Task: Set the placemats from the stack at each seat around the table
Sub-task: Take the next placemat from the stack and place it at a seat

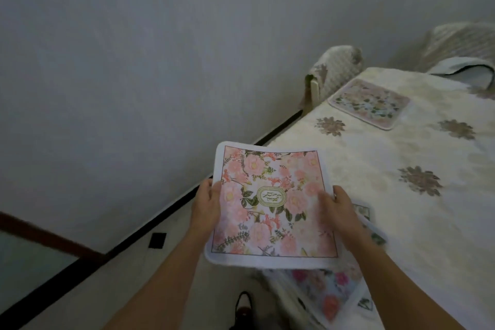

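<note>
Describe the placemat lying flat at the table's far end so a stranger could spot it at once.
Start at the table with its cream cloth. Follow its left edge to the far end, by the covered chair. The far placemat lies flat and alone, unlike the held placemat in the left hand and right hand or the stack at the near corner.

- The left hand [206, 203] grips the held placemat [270, 206], its fingers hidden from us beneath it; the right hand [341, 207], at the opposite edge, shows us only a blurred thumb;
- the stack [329, 295] lies mostly covered by that mat and the right forearm; we cannot count its layers;
- the far placemat [369, 103] is too blurred to read;
- the table [401, 222] and a draped chair [463, 43] run off the right edge; a dark shoe [242, 308] is cut at the bottom
</note>
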A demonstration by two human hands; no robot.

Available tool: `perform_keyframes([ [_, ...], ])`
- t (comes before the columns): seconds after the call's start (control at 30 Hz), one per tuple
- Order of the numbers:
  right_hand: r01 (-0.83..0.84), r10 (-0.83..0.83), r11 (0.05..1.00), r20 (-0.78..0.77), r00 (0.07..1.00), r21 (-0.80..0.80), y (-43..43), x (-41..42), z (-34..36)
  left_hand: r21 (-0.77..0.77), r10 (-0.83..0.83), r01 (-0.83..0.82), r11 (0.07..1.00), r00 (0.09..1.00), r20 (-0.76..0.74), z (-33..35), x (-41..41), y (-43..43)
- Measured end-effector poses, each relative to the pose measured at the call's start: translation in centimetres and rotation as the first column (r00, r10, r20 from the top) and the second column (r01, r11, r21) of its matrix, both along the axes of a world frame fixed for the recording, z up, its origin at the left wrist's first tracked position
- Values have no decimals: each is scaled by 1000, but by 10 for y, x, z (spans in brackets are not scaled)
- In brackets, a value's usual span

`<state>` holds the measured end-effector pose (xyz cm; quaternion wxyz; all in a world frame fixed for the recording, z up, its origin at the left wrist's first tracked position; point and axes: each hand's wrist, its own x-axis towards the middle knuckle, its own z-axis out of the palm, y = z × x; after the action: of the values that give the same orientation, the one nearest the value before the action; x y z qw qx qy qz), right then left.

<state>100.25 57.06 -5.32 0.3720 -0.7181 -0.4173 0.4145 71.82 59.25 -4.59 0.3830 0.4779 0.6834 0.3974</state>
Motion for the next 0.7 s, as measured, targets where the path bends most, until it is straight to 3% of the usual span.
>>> perform_keyframes([
  [0.33, -323, 323, 946, 7, 946, -10, 32, -123, -4, 32, 364, -364, 931, 931, -4, 15, -109, -61],
  [0.7, -345, 345, 938, 91, 934, -10, 107, -203, -1, 28, 401, -403, 915, 914, 58, -7, -183, 3],
])
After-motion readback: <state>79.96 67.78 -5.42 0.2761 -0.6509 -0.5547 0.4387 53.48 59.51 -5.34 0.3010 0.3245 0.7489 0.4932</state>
